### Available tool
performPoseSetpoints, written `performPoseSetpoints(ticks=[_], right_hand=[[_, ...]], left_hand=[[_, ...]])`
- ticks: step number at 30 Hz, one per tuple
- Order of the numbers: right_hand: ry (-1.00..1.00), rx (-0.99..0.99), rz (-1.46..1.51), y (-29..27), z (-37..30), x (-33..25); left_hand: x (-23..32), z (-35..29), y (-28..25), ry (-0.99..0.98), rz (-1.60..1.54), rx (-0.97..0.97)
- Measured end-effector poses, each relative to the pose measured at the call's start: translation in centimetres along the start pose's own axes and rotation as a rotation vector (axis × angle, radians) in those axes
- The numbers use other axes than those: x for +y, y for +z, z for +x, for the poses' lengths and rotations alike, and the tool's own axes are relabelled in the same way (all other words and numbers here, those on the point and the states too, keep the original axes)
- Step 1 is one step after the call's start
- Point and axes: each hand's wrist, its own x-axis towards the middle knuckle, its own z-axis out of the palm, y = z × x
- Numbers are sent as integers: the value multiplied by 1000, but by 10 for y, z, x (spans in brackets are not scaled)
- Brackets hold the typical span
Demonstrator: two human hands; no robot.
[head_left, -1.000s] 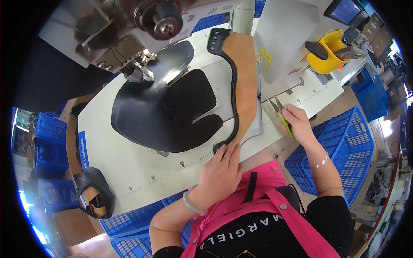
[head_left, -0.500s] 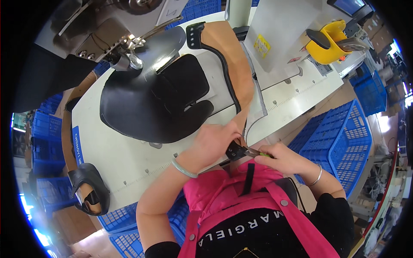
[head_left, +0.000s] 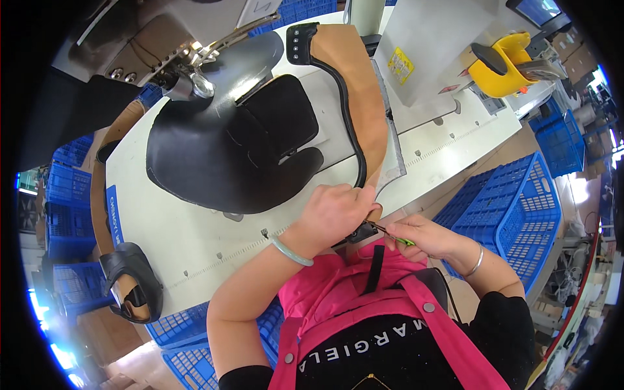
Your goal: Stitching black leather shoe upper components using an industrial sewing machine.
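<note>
My left hand [head_left: 338, 211] is closed on the near end of a long curved leather strip [head_left: 364, 91], tan with a black piped edge. Metal-ringed holes or snaps dot its far black end tab. The near black end [head_left: 361, 233] hangs just below my left fingers, at the table's front edge. My right hand [head_left: 426, 235] is closed round small green-handled snips [head_left: 404, 241]. Their dark blades point left and meet the strip's near end; my fingers hide part of the handles. Left of the strip lies a large black leather piece [head_left: 214, 159] with a pocket-like flap.
A sewing machine head [head_left: 175, 52] overhangs the white table [head_left: 208, 266] at upper left. A yellow holder [head_left: 500, 68] is at the back right. Blue crates [head_left: 500, 214] stand right of and under the table. Another black-and-tan leather piece [head_left: 133, 283] hangs off the left edge.
My left hand has turned and lifted slightly, bending the strip's near end. The snips' blades have moved a little up along that end. The far part of the strip has shifted slightly right.
</note>
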Motion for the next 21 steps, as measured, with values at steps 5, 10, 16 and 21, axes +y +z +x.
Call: performPoseSetpoints(ticks=[5,10,16,21], right_hand=[[-19,0,-24,-4,3,8],[-5,45,-213,-10,-4,-3],[-620,773,-1462,-63,-38,-32],[-568,1233,-1685,-115,0,-47]], left_hand=[[-1,-1,1,20,3,23],[-5,-5,-2,-59,-62,-19],[10,-18,-34,-426,-373,-66],[17,-36,-31,-572,-354,-11]])
